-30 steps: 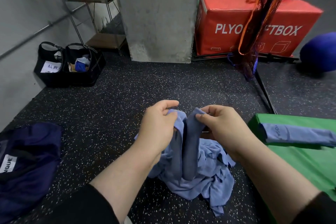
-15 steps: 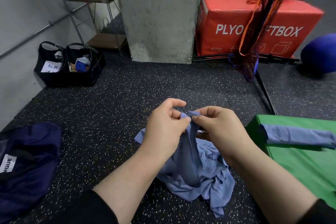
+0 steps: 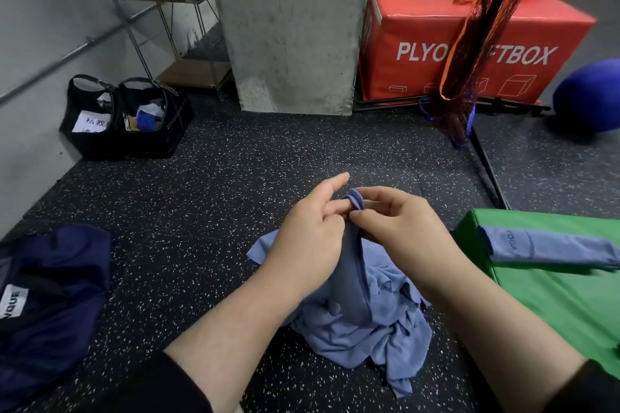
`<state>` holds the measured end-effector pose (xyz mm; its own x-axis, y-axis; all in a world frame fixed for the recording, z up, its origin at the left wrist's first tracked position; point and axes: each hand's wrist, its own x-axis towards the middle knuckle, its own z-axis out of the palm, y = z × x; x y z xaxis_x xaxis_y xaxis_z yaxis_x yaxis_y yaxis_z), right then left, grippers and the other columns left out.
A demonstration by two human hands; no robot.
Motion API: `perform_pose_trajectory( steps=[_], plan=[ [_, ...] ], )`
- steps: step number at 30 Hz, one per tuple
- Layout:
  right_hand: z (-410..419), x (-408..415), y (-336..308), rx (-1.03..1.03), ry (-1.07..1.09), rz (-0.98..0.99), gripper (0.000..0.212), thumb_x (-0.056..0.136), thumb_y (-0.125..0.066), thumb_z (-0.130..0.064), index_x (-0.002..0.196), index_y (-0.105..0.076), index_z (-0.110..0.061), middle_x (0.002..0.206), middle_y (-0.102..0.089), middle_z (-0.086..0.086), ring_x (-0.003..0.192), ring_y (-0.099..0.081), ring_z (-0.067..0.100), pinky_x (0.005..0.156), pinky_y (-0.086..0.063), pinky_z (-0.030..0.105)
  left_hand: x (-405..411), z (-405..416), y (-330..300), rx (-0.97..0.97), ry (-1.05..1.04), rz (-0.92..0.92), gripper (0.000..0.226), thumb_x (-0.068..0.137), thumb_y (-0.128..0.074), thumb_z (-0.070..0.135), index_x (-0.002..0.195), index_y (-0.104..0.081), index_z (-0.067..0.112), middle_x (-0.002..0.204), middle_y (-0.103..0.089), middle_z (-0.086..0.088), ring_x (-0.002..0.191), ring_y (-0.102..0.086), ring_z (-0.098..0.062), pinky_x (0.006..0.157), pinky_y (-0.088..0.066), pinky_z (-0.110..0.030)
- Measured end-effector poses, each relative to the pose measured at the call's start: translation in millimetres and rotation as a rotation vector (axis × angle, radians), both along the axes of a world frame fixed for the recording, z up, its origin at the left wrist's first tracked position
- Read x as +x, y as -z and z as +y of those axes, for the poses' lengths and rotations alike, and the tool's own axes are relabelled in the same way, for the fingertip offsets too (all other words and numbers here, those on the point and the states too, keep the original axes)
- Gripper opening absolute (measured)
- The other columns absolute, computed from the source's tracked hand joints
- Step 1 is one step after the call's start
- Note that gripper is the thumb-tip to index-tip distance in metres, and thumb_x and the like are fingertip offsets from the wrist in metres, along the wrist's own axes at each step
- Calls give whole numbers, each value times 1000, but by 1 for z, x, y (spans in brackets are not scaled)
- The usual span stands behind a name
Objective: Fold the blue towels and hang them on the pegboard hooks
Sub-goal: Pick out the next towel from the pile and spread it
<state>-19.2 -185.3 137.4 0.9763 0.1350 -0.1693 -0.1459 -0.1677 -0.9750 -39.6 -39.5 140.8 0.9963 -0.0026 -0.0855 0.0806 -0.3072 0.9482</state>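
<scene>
Both hands' fingers (image 3: 360, 220) pinch towel (image 3: 355, 308) edge.

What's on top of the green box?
A folded blue towel lies across the top of the green box, near its far edge. It has writing on it. Whatever may be under the towel is covered, and the box's right end runs out of the picture.

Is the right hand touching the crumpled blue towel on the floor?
Touching. In the head view, the right hand pinches the raised edge of the blue towel at its top.
</scene>
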Motion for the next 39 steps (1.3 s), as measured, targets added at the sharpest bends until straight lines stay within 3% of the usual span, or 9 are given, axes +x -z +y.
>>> perform_pose_trajectory(
  steps=[4,8,14,17,20,27,31,35,39],
  plan=[
    [-3,2,5,-76,22,-42,22,93,-66,-4,106,-73,-21,94,-79,-2,94,-74,16,92,-58,39,2,3,3,10,56,14,71,95,-34,-1,150,-40,43,123,-71,12,112,-63,-40,95,-53,-55],
    [-6,5,4,-224,60,-117,21,94,-61,-9,88,-76,-22,79,-77,-1,77,-71,18,81,-59,46,7,10,5,71,5,-30,58,98,-44,8,148,-42,38,105,-73,13,101,-68,-20,93,-54,-39],
    [-11,3,-9,-293,-65,-209,23,96,-56,-14,87,-70,-28,81,-74,2,73,-59,13,79,-53,48,12,22,12,403,203,-26,43,89,-73,42,129,-63,30,133,-54,14,126,-49,-4,107,-38,-27],
    [-14,0,-13,-284,-113,-217,18,95,-58,-15,88,-69,-27,83,-74,6,73,-60,17,78,-53,52,11,19,16,305,189,-5,19,90,-71,41,94,-68,22,101,-68,9,97,-63,-12,91,-50,-38],
    [-17,-3,-15,-280,-197,-214,10,95,-67,-18,93,-74,-24,89,-77,0,88,-71,25,86,-54,49,9,15,16,231,217,-42,33,90,-71,38,73,-52,18,66,-52,10,63,-47,-12,64,-41,-35],
    [-34,-3,-20,-441,-126,-328,13,98,-61,-23,87,-67,-26,79,-71,-5,67,-56,5,70,-49,33,5,20,14,183,306,27,20,88,-69,38,98,-70,20,95,-76,-2,97,-71,-26,90,-55,-53],
    [-46,-9,-25,-490,-96,-380,15,101,-56,-25,86,-60,-26,69,-63,-16,56,-50,-1,56,-37,20,1,28,19,388,384,122,37,76,-63,51,95,-69,20,93,-75,-5,91,-71,-29,87,-56,-52],
    [-60,-14,-27,-561,-27,-412,16,101,-54,-25,87,-53,-31,69,-61,-17,61,-51,-2,56,-37,15,-3,33,24,545,293,85,18,91,-59,27,79,-53,16,72,-57,-1,66,-47,-19,62,-39,-34],
    [-71,-19,-26,-615,28,-390,10,103,-51,-26,94,-50,-29,72,-57,-7,63,-49,5,58,-37,23,-4,45,26,751,188,63,9,90,-50,14,93,-58,19,89,-66,-1,85,-60,-26,69,-44,-35]
  ],
)
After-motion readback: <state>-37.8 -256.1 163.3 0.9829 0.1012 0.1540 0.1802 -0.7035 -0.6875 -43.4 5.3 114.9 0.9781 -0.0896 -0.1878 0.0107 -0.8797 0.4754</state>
